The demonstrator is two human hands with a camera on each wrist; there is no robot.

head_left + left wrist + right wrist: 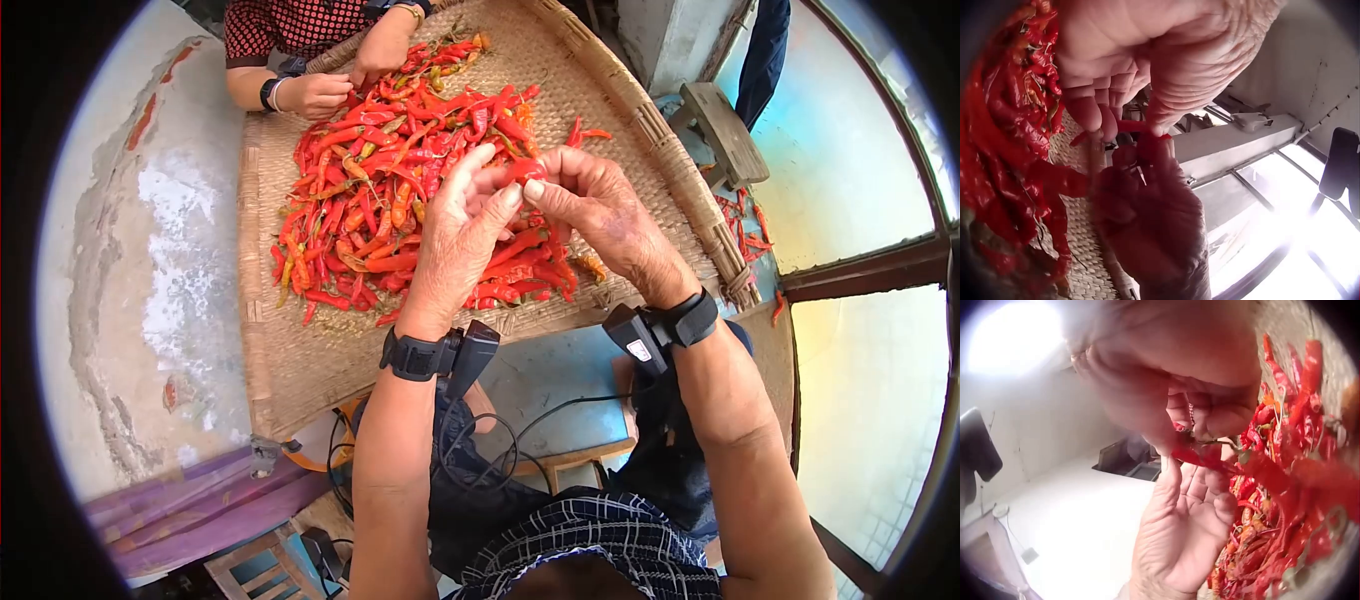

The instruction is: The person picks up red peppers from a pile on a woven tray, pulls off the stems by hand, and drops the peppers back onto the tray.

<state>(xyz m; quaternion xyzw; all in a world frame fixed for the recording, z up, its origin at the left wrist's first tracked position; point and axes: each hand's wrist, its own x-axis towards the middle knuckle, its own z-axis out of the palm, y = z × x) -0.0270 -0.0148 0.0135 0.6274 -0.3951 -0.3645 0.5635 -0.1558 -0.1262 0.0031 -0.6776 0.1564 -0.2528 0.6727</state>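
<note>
Over the near part of a heap of red chili peppers (pixel 385 190), both hands meet at one red chili pepper (pixel 525 172). My left hand (pixel 460 235) pinches it between thumb and fingers, palm turned up. From the other side my right hand (pixel 615 220) grips it with thumb and bent forefinger. The two thumb tips nearly meet on its near side. In the right wrist view, the chili (pixel 1200 457) stretches between the hands, and a thin stem (pixel 1216 442) shows close by. Fingers cover much of the chili in the left wrist view.
A large woven tray (pixel 650 140) with a raised rim bears the heap. Another person's hands (pixel 345 80) work at its far left. A wooden stool (pixel 725 135) and scattered peppers (pixel 750 230) lie beyond the right rim; a plastered wall (pixel 170 260) stands left.
</note>
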